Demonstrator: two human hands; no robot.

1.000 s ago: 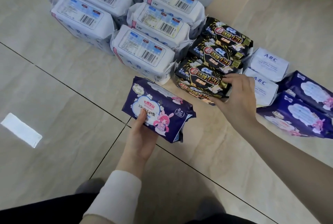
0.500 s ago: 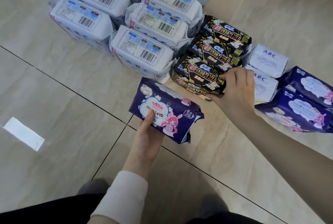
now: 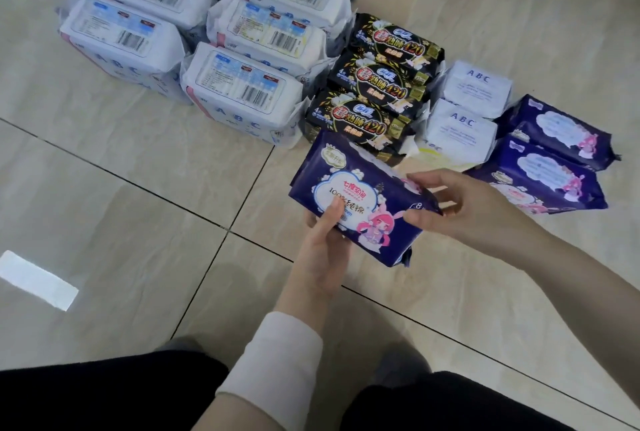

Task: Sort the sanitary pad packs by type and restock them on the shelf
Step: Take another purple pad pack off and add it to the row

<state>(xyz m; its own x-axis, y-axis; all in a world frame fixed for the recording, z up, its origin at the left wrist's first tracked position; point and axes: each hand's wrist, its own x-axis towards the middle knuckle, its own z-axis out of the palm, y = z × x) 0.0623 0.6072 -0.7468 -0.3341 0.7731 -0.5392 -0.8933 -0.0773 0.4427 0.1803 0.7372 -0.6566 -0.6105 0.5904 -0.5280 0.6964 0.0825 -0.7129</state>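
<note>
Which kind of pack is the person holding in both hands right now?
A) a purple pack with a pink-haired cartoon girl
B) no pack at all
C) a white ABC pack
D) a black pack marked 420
A: the left hand has its thumb on the front of the purple pack, and the right hand pinches its far end.

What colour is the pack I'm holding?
The pack is dark purple with a white cloud label and a pink cartoon figure; head view.
</note>
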